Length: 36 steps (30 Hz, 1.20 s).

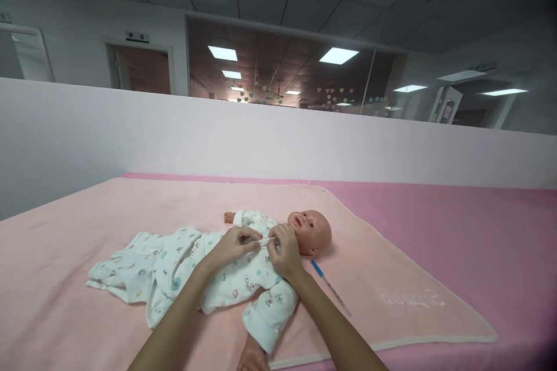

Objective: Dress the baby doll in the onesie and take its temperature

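Observation:
A baby doll point(310, 231) lies on its back, its head to the right, dressed in a white printed baby suit point(235, 278). Over the doll's chest, just below its chin, my left hand point(237, 244) and my right hand point(285, 249) meet. Between their fingertips is a small white strip point(264, 242) with fine lines along it; its exact kind is unclear. Both hands are closed on it, one at each end. The fingers partly hide the suit's neckline. Beside the doll's head and my right forearm lies a slim clear stick with a blue end point(331, 286).
A peach blanket point(418, 278) lies under the doll on a pink surface point(491, 243). Behind it runs a low white partition point(278, 142). Beyond stand a glass window point(282, 69) and a doorway point(145, 69).

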Tool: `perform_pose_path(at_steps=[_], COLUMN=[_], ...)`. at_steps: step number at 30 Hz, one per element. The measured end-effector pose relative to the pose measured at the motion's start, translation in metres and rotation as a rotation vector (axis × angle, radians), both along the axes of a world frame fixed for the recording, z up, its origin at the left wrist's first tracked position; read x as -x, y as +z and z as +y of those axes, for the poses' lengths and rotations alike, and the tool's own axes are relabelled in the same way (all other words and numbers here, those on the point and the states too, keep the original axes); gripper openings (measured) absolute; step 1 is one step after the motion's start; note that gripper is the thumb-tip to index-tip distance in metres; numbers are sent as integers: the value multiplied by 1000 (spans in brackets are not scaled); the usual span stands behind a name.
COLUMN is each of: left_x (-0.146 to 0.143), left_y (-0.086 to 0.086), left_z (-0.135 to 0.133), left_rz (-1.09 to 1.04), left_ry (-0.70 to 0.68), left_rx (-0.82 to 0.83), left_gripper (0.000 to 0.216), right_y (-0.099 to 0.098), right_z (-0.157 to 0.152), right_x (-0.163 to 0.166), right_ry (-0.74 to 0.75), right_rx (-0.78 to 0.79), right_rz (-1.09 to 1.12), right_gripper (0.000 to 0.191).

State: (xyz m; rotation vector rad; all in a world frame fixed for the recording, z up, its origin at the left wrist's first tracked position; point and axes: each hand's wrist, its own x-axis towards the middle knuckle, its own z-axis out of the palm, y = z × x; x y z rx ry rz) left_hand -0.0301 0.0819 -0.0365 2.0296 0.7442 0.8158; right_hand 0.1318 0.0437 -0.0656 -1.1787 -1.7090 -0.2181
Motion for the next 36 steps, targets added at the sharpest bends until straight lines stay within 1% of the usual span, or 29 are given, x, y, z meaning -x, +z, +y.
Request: perform_pose_path(at_steps=[3, 6, 10, 13, 16, 21, 22, 24, 27, 29, 32, 36], left_x=[0, 1, 2, 2, -1, -7, -7, -5, 0, 3, 4, 2], left_y=[3, 4, 2, 0, -2, -4, -5, -6, -5, -4, -5, -10], left_z=[-2, -3, -1, -1, -2, -6, -6, -5, -3, -2, -1, -2], left_rz=[-10, -9, 19, 49, 51, 27, 32, 64, 125, 133, 141, 221], left_ry=[8, -27, -57, -10, 64, 195, 199, 165, 68, 37, 67, 133], left_rx=[43, 68, 27, -7, -78, -288, -322, -357, -327, -295, -325, -515], left_gripper=[25, 21, 20, 26, 28, 22, 22, 22, 21, 21, 22, 23], right_y=[-2, -3, -3, -3, -3, -1, -1, -1, -2, -3, -3, -2], right_z=[2, 3, 4, 4, 4, 1, 0, -1, 0, 1, 1, 1], right_x=[0, 0, 0, 0, 0, 1, 1, 1, 1, 1, 1, 2], right_ry=[-40, -46, -48, -53, -62, -46, -40, -29, -18, -15, -20, -27], right_rx=[-16, -13, 8, 7, 2, -13, -19, -31, -42, -47, -41, -33], right_rz=[19, 17, 6, 17, 31, 16, 10, 7, 12, 13, 12, 15], right_gripper=[10, 11, 11, 12, 12, 12, 12, 13, 14, 14, 14, 14])
